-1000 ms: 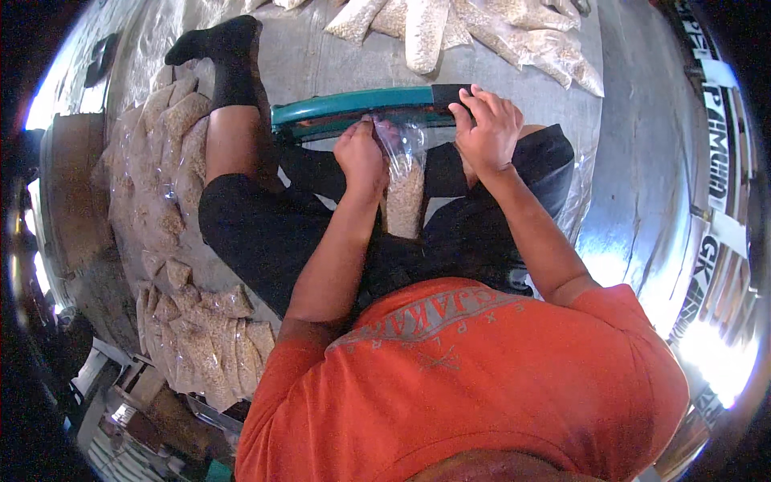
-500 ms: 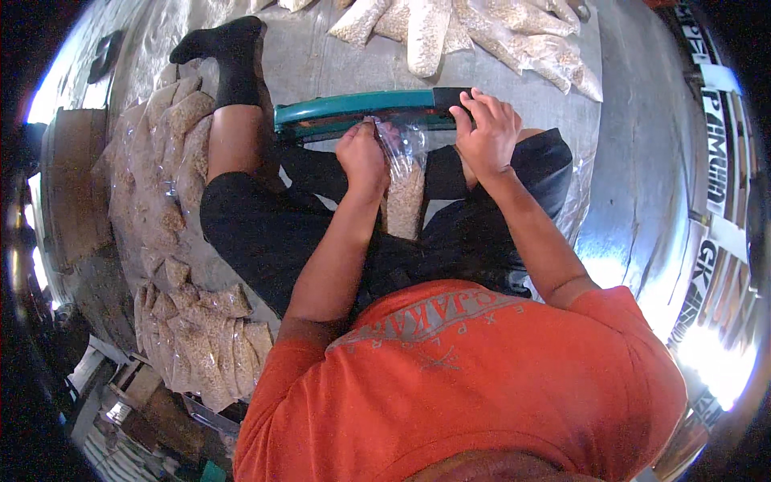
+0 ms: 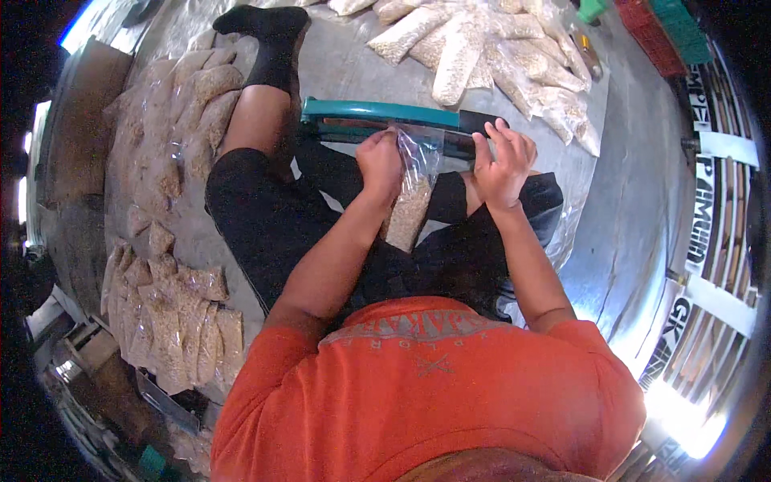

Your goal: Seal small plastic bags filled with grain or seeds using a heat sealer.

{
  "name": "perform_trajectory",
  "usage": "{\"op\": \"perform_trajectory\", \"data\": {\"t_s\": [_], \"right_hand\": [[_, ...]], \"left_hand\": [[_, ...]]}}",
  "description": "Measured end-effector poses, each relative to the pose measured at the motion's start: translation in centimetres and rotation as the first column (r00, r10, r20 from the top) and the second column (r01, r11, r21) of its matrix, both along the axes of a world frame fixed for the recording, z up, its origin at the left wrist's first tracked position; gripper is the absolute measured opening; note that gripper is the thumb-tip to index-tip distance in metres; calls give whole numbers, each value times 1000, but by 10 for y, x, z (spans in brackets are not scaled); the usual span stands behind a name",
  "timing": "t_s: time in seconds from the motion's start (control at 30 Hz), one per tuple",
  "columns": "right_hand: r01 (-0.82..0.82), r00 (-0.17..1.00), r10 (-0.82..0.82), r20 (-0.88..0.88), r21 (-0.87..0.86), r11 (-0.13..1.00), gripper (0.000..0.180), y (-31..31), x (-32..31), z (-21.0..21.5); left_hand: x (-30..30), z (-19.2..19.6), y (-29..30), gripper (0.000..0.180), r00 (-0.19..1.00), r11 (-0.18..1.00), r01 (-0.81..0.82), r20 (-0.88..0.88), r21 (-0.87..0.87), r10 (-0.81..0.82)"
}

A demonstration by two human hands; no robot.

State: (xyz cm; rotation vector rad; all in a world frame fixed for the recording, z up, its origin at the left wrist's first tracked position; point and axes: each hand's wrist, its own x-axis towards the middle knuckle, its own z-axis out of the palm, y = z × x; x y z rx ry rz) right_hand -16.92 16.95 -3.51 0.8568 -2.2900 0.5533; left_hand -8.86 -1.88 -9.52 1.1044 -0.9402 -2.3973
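Seated on a grey floor (image 3: 345,68), with legs bent and parted. Dressed in an orange-red shirt (image 3: 442,386), with a black sock (image 3: 275,52) on the left foot.

Pinching the upper film of a clear bag (image 3: 409,213) in the left hand (image 3: 381,165), with fingers closed on the plastic. Filled with small pale pieces in the lower part; slack and shiny above. Held at a tilt between the legs, top end away from the body, overlapping the near edge of a tool with a long teal lever (image 3: 381,110). (Hard to tell whether pressed in there or only laid against it.)

Reaching with the right hand (image 3: 503,165) to the lever's black end (image 3: 479,122); thumb and fingers spread around that spot. Cannot tell if closed on it.

Beyond the lever, fanned in a heap: filled bags (image 3: 462,60). To the left, near the outstretched leg, more packed bags (image 3: 181,120), some overlapping. Lower left, a row of smaller packets (image 3: 173,321), lying side by side. At the upper right, red and teal crates (image 3: 649,36).
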Motion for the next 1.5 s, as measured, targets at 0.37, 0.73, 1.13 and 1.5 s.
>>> {"op": "perform_trajectory", "data": {"t_s": [0.37, 0.73, 1.13, 1.5], "right_hand": [[-52, 998, 55, -41, 65, 997, 40, -22, 28, 45], [52, 892, -103, 441, 128, 990, 40, -25, -22, -58], [-42, 843, -141, 518, 324, 945, 41, -45, -34, -69], [94, 760, -23, 649, -75, 993, 32, -13, 9, -37]], "left_hand": [[-6, -12, 1, 19, 998, 998, -62, 10, -7, 62], [-3, -6, 0, 18, 1000, 1000, 15, 1, 7, -15], [-4, -15, -1, 19, 998, 993, 48, 51, -107, -43], [5, 4, 1, 21, 991, 994, 107, -80, 14, -106]]}}
